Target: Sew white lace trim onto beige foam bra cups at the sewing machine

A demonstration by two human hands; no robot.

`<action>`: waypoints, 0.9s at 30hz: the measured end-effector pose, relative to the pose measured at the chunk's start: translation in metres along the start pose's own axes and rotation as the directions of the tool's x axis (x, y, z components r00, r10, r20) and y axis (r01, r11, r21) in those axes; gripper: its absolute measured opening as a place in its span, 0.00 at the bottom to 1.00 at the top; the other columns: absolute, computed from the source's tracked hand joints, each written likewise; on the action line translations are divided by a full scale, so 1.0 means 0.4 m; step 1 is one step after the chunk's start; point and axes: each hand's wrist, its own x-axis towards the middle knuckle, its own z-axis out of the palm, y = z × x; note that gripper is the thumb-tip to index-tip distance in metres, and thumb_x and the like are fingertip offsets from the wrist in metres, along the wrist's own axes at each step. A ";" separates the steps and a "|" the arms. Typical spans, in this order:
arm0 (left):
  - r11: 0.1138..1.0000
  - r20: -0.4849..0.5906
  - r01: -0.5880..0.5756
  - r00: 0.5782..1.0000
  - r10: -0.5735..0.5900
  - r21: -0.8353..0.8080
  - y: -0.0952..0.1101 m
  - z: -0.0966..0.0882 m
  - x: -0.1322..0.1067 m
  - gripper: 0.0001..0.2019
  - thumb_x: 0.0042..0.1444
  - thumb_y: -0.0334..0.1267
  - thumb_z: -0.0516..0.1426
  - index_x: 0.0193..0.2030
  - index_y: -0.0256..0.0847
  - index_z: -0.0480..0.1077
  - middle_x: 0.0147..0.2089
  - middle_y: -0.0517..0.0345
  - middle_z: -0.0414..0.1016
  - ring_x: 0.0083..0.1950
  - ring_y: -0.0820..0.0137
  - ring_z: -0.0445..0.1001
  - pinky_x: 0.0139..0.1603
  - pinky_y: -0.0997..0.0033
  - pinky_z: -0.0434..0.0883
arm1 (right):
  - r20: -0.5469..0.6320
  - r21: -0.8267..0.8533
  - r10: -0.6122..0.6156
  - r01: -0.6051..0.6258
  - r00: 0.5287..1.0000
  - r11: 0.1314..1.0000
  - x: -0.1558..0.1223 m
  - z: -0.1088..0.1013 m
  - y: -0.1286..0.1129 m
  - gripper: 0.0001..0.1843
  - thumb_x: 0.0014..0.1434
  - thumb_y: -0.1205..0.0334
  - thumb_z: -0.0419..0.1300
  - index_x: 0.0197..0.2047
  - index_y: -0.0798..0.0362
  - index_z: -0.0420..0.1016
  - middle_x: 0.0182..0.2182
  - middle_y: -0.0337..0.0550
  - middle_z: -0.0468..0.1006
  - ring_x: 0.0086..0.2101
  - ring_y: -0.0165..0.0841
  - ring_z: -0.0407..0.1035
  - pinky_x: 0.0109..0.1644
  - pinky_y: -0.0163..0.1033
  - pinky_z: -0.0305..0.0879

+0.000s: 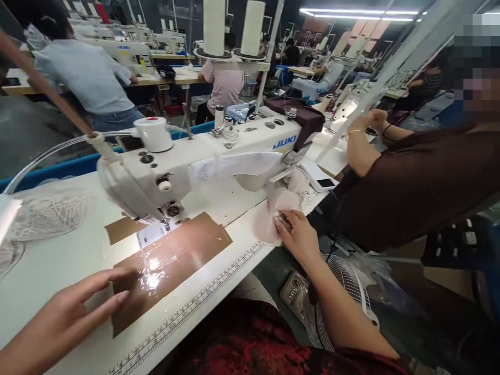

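Note:
My left hand [88,307] is open, with thumb and fingers apart at the left edge of a shiny brown sheet [187,245] taped on the sewing table. My right hand [300,234] is closed around small dark thread snips [286,221], mostly hidden by the fingers. It rests at the table's front edge over pale pink fabric pieces [265,224]. Between and behind the hands stands a white JUKI sewing machine [234,140]. Its needle area [167,221] is lit, above a metal plate [150,234] beside the brown sheet.
White lace [50,213] lies at the table's left. A printed ruler strip [195,297] follows the front edge. Dark cloth [300,117] drapes over the machine's right end, near a white control box [316,174]. A person in brown [422,182] stands close right, above a fan [347,291].

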 end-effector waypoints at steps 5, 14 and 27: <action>0.963 0.009 -0.264 0.964 0.264 0.043 0.260 0.071 0.104 0.18 0.53 0.52 0.56 0.52 0.64 0.67 0.56 0.68 0.72 0.55 0.56 0.72 0.54 0.57 0.73 | 0.078 0.224 -0.114 0.093 0.990 0.970 0.000 0.060 -0.047 0.16 0.60 0.61 0.53 0.49 0.55 0.71 0.48 0.54 0.71 0.45 0.41 0.69 0.48 0.45 0.68; 0.915 -0.071 -0.391 0.914 0.398 0.095 0.440 0.178 0.269 0.23 0.59 0.47 0.52 0.60 0.43 0.61 0.62 0.47 0.64 0.62 0.57 0.64 0.61 0.57 0.63 | 0.150 0.727 -0.627 0.344 0.765 0.594 0.018 0.094 -0.113 0.17 0.58 0.69 0.53 0.50 0.50 0.72 0.47 0.45 0.78 0.48 0.35 0.71 0.52 0.42 0.67; 0.973 0.073 -0.111 0.989 0.128 -0.202 0.550 0.238 0.484 0.19 0.42 0.41 0.60 0.43 0.38 0.70 0.38 0.51 0.73 0.44 0.55 0.72 0.44 0.61 0.67 | 0.118 0.685 -0.712 0.462 0.692 0.563 0.035 0.080 -0.061 0.17 0.52 0.71 0.54 0.44 0.49 0.72 0.40 0.45 0.77 0.42 0.35 0.72 0.43 0.38 0.69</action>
